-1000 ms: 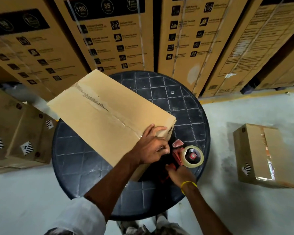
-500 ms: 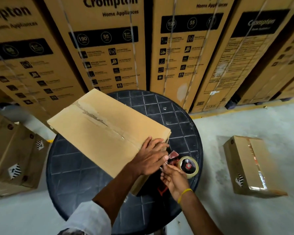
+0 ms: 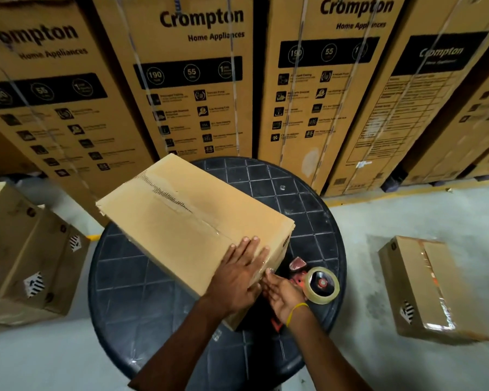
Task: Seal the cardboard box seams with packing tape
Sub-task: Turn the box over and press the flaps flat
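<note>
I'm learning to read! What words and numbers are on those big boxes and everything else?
"Crompton": tall brown cardboard cartons behind the round black table, printed on four of them.
"Home Appliances": under that name.
"190", "55": circles on the cartons' black bands.
Small feature lists, spec table: too small and blurred to read.
Plain brown cardboard box on the table: no words.
Floor boxes' striped labels: unreadable.

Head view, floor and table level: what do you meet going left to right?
Cardboard boxes on the floor → box on the round table → left hand → right hand → tape dispenser → taped box on the floor.
</note>
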### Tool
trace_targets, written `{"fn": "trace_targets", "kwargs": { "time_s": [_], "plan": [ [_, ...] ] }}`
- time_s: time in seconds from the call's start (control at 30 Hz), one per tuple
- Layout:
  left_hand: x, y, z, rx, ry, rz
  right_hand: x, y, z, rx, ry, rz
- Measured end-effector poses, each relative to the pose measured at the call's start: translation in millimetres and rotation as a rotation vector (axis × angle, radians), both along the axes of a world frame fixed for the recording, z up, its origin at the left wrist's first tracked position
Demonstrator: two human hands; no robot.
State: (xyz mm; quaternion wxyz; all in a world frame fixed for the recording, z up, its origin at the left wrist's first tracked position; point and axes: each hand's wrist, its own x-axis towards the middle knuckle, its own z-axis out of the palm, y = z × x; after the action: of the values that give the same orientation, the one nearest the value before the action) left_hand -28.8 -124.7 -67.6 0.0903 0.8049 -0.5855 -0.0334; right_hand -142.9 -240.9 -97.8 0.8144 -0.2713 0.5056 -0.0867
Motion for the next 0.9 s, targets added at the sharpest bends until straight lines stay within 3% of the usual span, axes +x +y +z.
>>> {"fn": "trace_targets", "kwargs": {
  "time_s": [0.17, 0.23, 0.3, 0.43, 0.57, 0.7, 0.9],
  "plan": [
    [-9, -5, 4, 0.008, -0.037, -0.038, 0, -5, -7, -0.026, 0.085, 0.103],
    [-7, -5, 4, 0.018, -0.015, -0.055, -13, -8, -49, -0.214, 0.308, 0.193],
    [-7, -3, 5, 0.029, 0.003, -0.065, -28, -6, -100, -0.275, 0.392, 0.248],
    [-7, -4, 7, -0.007, 0.004, -0.059, -13, 13, -16, -0.31, 0.129, -0.045],
    [-4, -5, 6, 0.024, 0.02, -0.057, 16, -2, 42, -0.422, -0.184, -0.205],
    [-4, -6, 5, 0.031, 0.023, -0.048, 36, -2, 34, -0.447, -0.118, -0.208],
    [-6, -4, 5, 0.037, 0.022, -0.048, 7, 4, -53, -0.28, 0.016, -0.032]
  ]
}}
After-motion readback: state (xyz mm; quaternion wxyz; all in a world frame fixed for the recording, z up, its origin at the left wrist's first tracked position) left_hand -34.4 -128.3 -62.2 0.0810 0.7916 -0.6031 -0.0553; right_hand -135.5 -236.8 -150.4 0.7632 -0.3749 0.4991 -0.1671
